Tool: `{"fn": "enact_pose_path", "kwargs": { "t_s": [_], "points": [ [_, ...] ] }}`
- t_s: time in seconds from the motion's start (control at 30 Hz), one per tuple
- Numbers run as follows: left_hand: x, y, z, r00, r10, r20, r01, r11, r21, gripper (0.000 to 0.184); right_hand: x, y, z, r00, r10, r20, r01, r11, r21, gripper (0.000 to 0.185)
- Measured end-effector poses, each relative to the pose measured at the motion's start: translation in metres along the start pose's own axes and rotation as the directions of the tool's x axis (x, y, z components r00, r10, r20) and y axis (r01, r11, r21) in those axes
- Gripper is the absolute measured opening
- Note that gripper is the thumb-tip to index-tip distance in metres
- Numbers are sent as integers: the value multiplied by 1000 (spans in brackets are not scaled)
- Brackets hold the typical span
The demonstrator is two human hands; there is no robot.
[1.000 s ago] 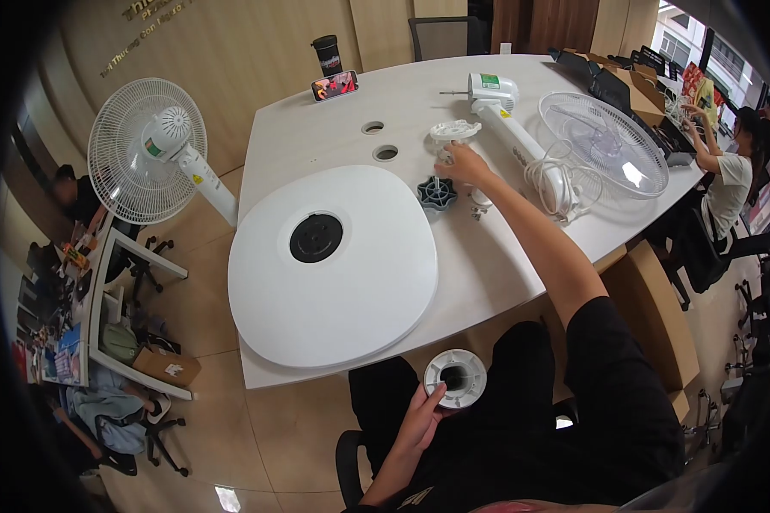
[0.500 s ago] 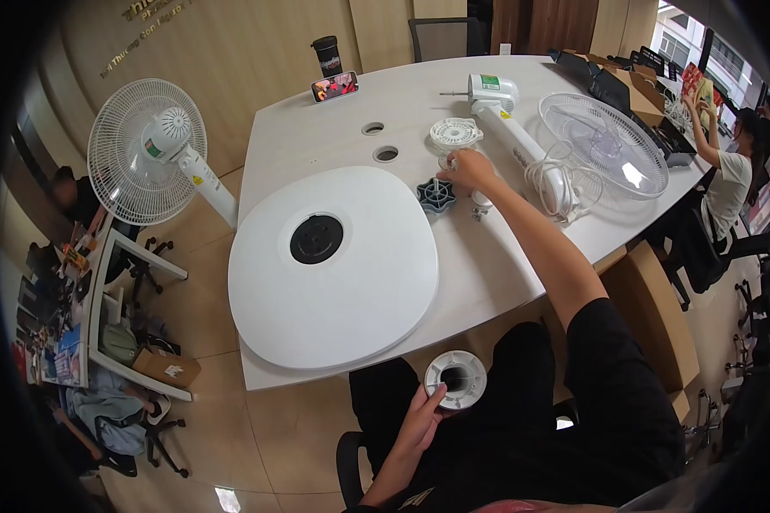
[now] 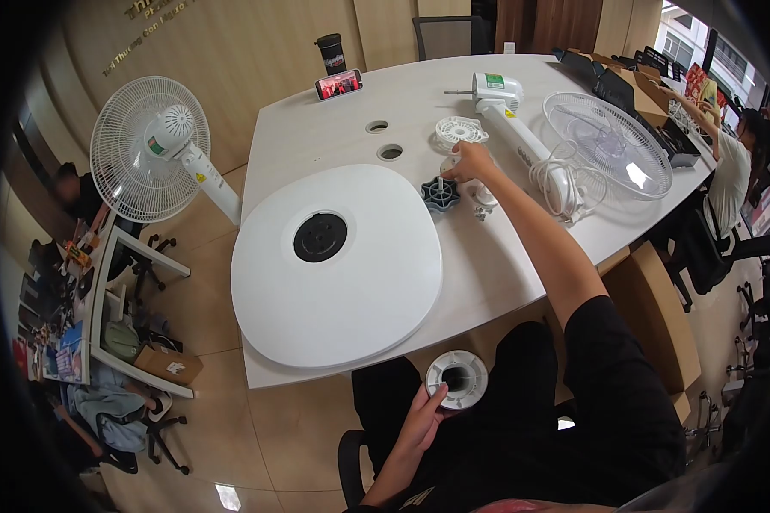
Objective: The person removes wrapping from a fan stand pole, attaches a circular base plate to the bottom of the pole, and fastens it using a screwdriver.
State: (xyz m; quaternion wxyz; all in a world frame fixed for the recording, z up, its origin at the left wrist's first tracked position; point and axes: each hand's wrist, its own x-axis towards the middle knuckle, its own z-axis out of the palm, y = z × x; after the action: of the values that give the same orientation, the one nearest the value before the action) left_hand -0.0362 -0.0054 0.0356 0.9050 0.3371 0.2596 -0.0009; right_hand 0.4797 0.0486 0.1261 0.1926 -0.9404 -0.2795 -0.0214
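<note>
My left hand (image 3: 425, 416) grips a white round hollow part (image 3: 457, 380) over my lap, thumb on its rim. Over the table, my right hand (image 3: 469, 162) has its fingers closed near small white parts, and what they hold, if anything, is too small to name. Just below those fingers lies a dark star-shaped knob (image 3: 441, 195). A white round slotted piece (image 3: 461, 131) rests beyond the hand, and small white pieces (image 3: 484, 198) lie beside it. The large white base (image 3: 337, 299), with a black round centre (image 3: 320, 237), lies flat on the left of the table.
A fan motor with its neck (image 3: 498, 90), a coiled white cable (image 3: 565, 184) and a clear fan blade with guard (image 3: 607, 141) lie at the right. A phone (image 3: 340, 84) leans by a black cup (image 3: 330, 54). An assembled fan (image 3: 151, 150) stands left; a person (image 3: 727, 171) sits at right.
My right hand has drawn slightly away from the white slotted piece, which now lies flat instead of tilted. My left hand keeps its hold. The person at right has moved their arms.
</note>
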Motion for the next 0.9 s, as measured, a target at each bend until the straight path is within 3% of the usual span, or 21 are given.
{"fn": "enact_pose_path", "kwargs": {
  "t_s": [0.1,0.2,0.3,0.4,0.5,0.63,0.73,0.8,0.9],
  "points": [
    [-1,1,2,1000,2,-2,-2,1000,-4,40,0,2,-9,986,91,140,-114,980,163,90],
    [1,0,-1,1000,-12,-1,12,1000,7,42,-4,0,-10,989,133,71,-137,989,48,92],
    [0,1,0,1000,-2,7,2,1000,2,40,-1,1,-11,992,97,81,-104,990,95,90],
    [-1,0,1,1000,3,9,-3,1000,4,39,-16,-8,-13,998,21,-55,-16,996,86,77],
    [0,-3,0,1000,-2,15,2,1000,19,39,-11,0,-12,992,-85,-97,107,963,247,61],
    [-2,-6,3,1000,4,21,-4,1000,21,38,-26,-1,-34,971,-47,-236,142,904,403,40],
    [-2,-10,5,999,16,30,-17,1000,23,38,-65,-9,-65,970,-29,-240,198,664,721,33],
    [-1,-12,6,999,12,35,-13,1000,29,38,-115,-16,-91,977,-105,-185,212,520,827,40],
    [2,-18,3,999,11,44,-14,997,77,44,-213,-28,-124,983,-113,-147,181,406,896,38]
  ]
}}
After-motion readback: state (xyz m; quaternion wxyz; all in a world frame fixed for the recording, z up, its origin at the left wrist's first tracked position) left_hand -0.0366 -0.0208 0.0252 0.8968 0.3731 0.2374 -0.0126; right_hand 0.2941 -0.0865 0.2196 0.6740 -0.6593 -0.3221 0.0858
